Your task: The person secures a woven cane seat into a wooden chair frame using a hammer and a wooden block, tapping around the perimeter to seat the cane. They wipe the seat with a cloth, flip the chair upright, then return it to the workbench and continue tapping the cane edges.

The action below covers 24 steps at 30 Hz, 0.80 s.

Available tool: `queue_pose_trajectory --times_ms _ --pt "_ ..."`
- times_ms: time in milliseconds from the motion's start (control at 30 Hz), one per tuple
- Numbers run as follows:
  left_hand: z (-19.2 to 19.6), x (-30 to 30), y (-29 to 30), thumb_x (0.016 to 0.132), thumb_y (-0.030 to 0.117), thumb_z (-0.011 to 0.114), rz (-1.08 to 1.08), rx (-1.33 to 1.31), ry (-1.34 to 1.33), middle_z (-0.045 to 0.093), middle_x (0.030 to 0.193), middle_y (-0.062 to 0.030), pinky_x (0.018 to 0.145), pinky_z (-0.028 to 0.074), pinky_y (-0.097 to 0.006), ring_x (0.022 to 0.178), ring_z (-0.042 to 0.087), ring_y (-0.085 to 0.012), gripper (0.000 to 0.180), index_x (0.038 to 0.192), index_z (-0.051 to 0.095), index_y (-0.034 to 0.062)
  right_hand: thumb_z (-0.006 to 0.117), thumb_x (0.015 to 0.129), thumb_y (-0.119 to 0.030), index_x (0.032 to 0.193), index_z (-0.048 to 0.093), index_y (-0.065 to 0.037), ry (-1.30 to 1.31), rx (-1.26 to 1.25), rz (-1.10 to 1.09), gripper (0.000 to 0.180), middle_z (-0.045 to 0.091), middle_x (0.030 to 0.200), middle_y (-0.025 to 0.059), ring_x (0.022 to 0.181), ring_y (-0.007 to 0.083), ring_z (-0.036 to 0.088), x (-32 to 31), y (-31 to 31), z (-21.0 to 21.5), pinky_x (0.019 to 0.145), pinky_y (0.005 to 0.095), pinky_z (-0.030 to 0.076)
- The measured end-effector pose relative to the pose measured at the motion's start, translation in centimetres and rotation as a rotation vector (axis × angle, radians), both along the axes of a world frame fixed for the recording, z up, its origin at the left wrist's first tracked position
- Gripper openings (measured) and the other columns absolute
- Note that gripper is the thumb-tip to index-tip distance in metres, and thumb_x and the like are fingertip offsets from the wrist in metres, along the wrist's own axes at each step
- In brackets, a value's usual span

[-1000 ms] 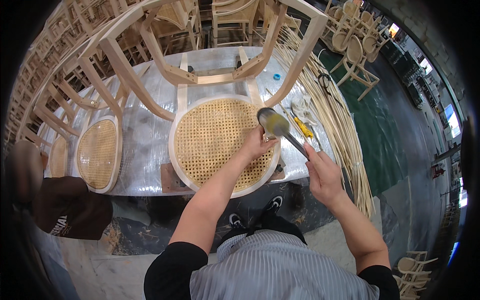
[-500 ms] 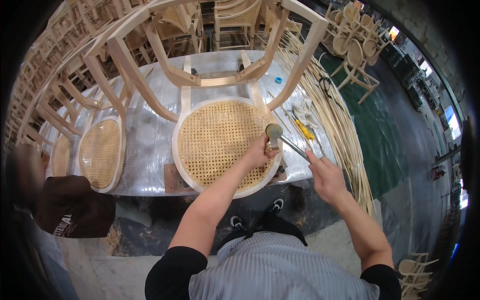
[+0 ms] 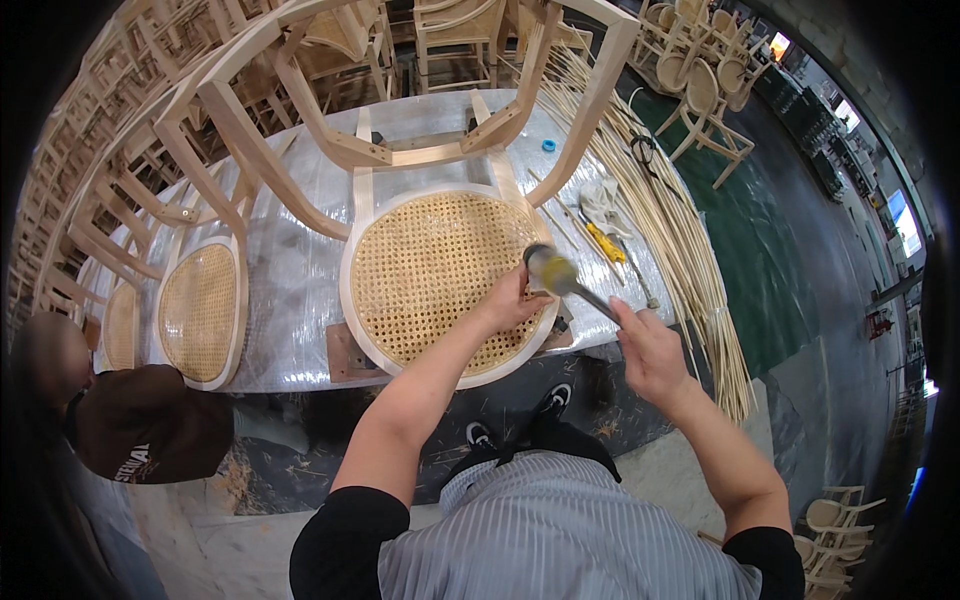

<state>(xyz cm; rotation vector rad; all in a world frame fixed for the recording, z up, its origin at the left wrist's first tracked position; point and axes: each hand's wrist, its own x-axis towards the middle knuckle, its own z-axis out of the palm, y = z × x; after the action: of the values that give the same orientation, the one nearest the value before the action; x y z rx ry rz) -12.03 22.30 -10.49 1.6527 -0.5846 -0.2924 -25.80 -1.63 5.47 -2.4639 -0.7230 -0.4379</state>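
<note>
My right hand (image 3: 648,352) grips the metal-headed hammer (image 3: 552,271), now swung down beside my left hand (image 3: 512,300), which presses the round woven cane seat (image 3: 430,275).

Our left arm reaches up and forward from the lower middle, bare below a dark sleeve, the elbow bent a little and the forearm slanting to the right. Our left hand (image 3: 512,300) lies palm down, its fingers (image 3: 527,283) curled and pressing downward. Our right arm comes in from the lower right, forearm angled up and to the left. Our right hand (image 3: 645,345) is closed in a fist, knuckles upward, raised beside the left hand but apart from it.
</note>
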Motion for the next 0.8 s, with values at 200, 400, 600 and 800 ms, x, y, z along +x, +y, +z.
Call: queue_pose_trajectory --times_ms 200,400,600,800 --pt "-0.6 -0.8 0.5 0.094 -0.002 0.077 -0.018 -0.085 0.159 0.065 0.133 -0.0128 0.114 0.045 -0.035 0.127 0.062 -0.0216 0.066 0.149 0.042 0.0042 0.067 0.097 -0.002 0.153 0.059 -0.014 0.051 0.036 -0.042 0.058 0.062 0.087 0.0158 0.072 0.0361 0.065 -0.3 0.5 0.7 0.067 0.0441 0.053" --pt "-0.3 -1.8 1.0 0.094 0.002 0.079 0.007 0.065 -0.112 0.066 0.129 -0.0133 0.108 0.049 -0.035 0.123 0.064 -0.0228 0.058 0.144 0.049 0.002 0.069 0.096 -0.003 0.152 0.06 -0.012 0.17 -0.213 -0.052 0.058 0.061 0.086 0.0149 0.07 0.0358 0.064 -1.0 -0.4 0.0 0.065 0.0442 0.053" --pt "0.3 -2.4 0.2 0.093 0.006 0.081 -0.01 0.07 -0.224 0.066 0.119 -0.0089 0.099 0.053 -0.035 0.11 0.065 -0.0213 0.047 0.133 0.056 0.0052 0.068 0.097 -0.004 0.151 0.061 -0.014 0.013 0.031 0.024 0.056 0.062 0.087 0.0138 0.07 0.0355 0.066 -2.4 0.1 0.0 0.065 0.0446 0.055" --pt "-1.3 -2.7 1.9 0.093 0.006 0.079 0.045 0.069 -0.016 0.072 0.122 -0.0132 0.102 0.053 -0.038 0.115 0.068 -0.0257 0.042 0.13 0.061 0.004 0.07 0.094 -0.001 0.152 0.06 -0.013 0.094 -0.07 0.029 0.059 0.062 0.087 0.0116 0.069 0.0352 0.065 -2.9 2.1 2.7 0.063 0.0437 0.054"
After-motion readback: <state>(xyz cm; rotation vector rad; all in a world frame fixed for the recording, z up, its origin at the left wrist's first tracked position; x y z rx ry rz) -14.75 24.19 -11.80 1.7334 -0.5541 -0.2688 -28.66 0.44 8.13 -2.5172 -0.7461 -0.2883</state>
